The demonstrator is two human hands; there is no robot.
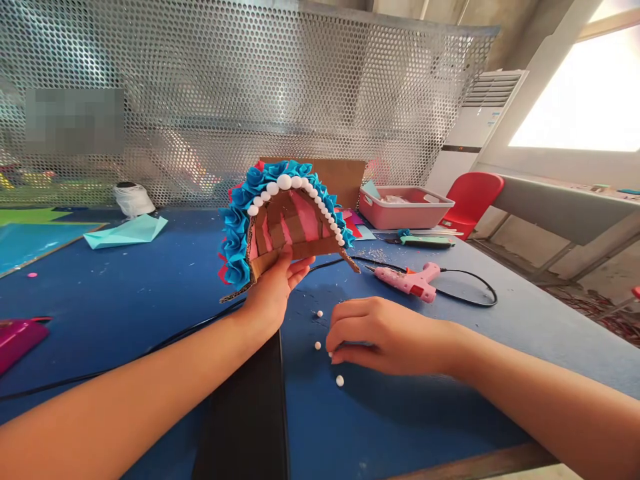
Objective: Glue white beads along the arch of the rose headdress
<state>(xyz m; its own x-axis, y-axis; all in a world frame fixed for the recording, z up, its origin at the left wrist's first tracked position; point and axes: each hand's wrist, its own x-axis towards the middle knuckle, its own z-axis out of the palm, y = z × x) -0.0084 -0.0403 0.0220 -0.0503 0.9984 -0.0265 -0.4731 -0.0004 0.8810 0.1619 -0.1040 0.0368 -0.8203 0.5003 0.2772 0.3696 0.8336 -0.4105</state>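
My left hand [274, 283] grips the lower edge of a cardboard arch [295, 253], lifted above the blue table. Blue paper flowers [235, 243] cover its outer curve, with bits of red paper behind them. A row of white foam balls [284, 182] lines the front rim, larger at the top and left, smaller down the right. Pink strips show inside. My right hand [367, 333] rests low over the table, thumb and fingers pinched on a small white ball [330, 355], mostly hidden. Loose white balls [340, 381] lie beside those fingertips.
Beyond my right hand lies a pink glue gun [413, 280] with a looping black cord [493, 293]. A green-handled cutter [425, 241] and a pink basket [405, 210] are farther back. Folded turquoise paper [127, 231] sits at left; a perforated metal screen [225, 87] stands behind.
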